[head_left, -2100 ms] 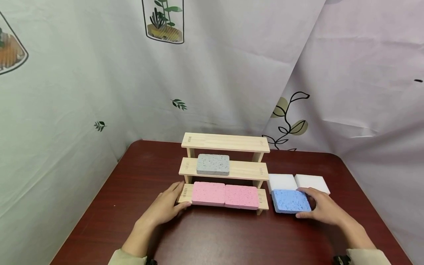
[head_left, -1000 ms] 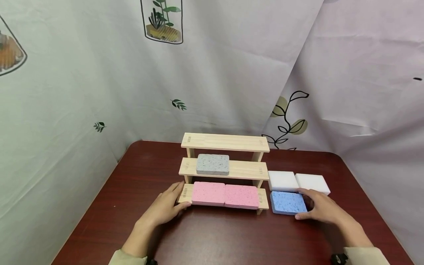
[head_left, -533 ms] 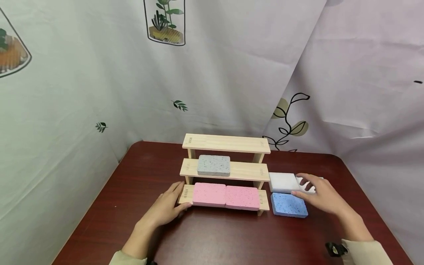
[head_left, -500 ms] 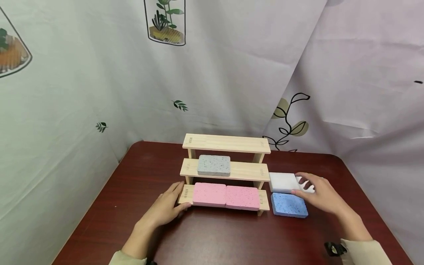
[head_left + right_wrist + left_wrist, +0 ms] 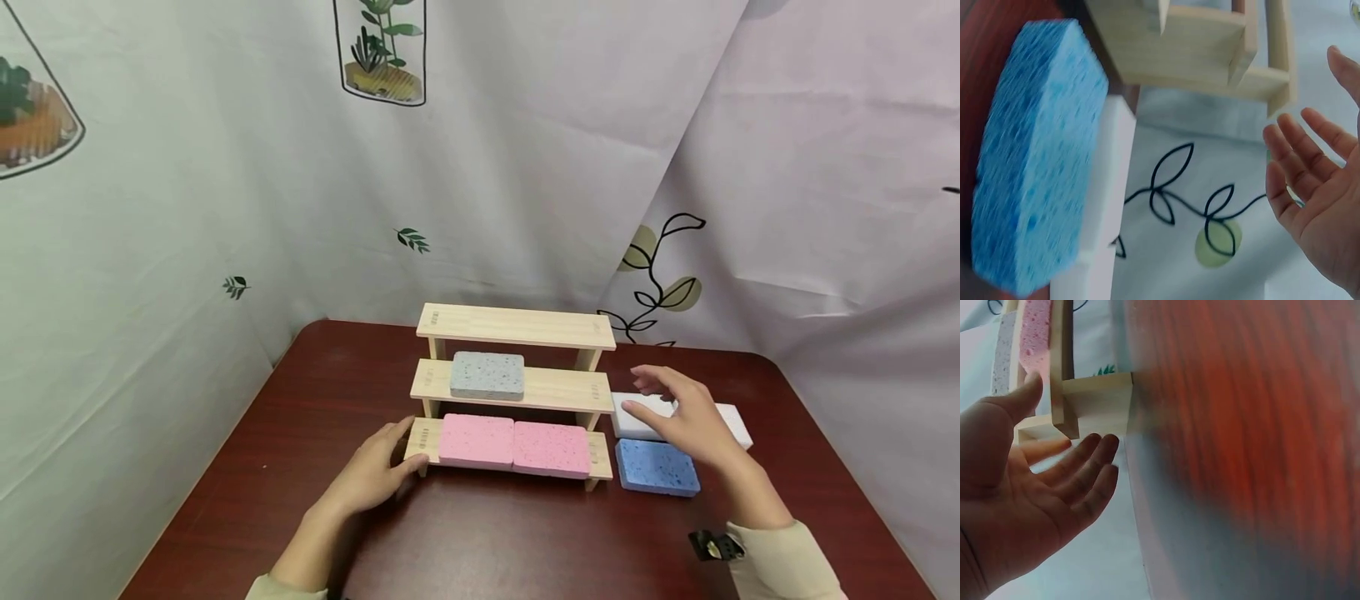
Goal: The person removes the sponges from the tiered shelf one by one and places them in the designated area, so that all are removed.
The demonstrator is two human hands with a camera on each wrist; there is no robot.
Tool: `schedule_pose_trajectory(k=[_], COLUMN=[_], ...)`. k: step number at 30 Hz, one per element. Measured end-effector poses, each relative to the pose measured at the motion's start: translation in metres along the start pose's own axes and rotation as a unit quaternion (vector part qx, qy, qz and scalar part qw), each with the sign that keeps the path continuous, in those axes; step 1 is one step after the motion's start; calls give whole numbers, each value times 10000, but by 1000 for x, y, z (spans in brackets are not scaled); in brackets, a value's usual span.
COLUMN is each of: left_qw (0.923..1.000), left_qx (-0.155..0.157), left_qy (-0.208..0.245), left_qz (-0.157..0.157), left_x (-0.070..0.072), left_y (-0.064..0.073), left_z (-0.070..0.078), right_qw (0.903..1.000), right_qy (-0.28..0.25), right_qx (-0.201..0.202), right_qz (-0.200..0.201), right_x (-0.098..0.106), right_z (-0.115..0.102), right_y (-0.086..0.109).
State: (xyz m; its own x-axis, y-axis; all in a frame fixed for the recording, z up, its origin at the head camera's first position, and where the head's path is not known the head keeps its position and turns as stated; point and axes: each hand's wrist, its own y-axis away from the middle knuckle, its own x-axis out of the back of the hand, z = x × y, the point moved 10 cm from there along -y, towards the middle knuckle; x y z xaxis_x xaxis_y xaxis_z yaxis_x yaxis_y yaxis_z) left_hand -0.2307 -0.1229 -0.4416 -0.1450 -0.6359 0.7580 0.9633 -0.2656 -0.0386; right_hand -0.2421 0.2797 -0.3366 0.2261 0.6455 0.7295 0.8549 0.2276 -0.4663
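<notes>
A three-tier wooden shelf [image 5: 517,323] stands on the table. Two pink sponges [image 5: 477,439] lie side by side on its lowest tier, and a grey sponge [image 5: 487,375] sits left of centre on the middle one. My left hand [image 5: 369,473] is at the left end of the lowest tier, thumb toward its front edge; its fingers look loosely bent in the left wrist view. My right hand [image 5: 686,414] is raised over two white sponges [image 5: 634,422], fingers spread and holding nothing. In front of those lies a blue sponge [image 5: 657,467], seen close up in the right wrist view.
The dark red-brown table [image 5: 480,542] runs back to pale curtains [image 5: 517,167] printed with plants, which hang behind it and at both sides. The top tier of the shelf bears no sponge. The white sponges are right of the shelf, partly behind my right hand.
My right hand let go of the blue sponge, moved back over the right white sponge, then rose and moved left. The blue sponge shifted slightly while held. My left hand stayed at the shelf's end.
</notes>
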Motion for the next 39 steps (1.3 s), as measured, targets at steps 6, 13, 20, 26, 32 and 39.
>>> schedule_pose_trajectory(k=[6, 13, 20, 26, 32, 39], left_qw=[9877, 9663, 9435, 9060, 8519, 8732], left_qx=[900, 1414, 1639, 1867, 2179, 1933], left_qy=[1273, 2150, 2880, 3772, 4706, 4372], left_qz=[144, -19, 103, 447, 733, 952], left_x=[-1, -15, -21, -29, -40, -38], left_y=[3, 10, 11, 12, 17, 14], left_z=[-15, -25, -29, -34, -41, -42], right_qw=[9994, 9975, 9949, 9944, 9938, 9932], right_qy=[-292, -540, -744, -594, -317, -191], right_qx=[206, 344, 481, 423, 197, 137], right_qz=[-33, -293, -477, -770, -1047, -1144], right_x=[-15, -37, -58, -80, -97, -106], right_z=[-18, -41, -60, -70, -72, -75], right_y=[-11, -22, -35, -46, -50, -52])
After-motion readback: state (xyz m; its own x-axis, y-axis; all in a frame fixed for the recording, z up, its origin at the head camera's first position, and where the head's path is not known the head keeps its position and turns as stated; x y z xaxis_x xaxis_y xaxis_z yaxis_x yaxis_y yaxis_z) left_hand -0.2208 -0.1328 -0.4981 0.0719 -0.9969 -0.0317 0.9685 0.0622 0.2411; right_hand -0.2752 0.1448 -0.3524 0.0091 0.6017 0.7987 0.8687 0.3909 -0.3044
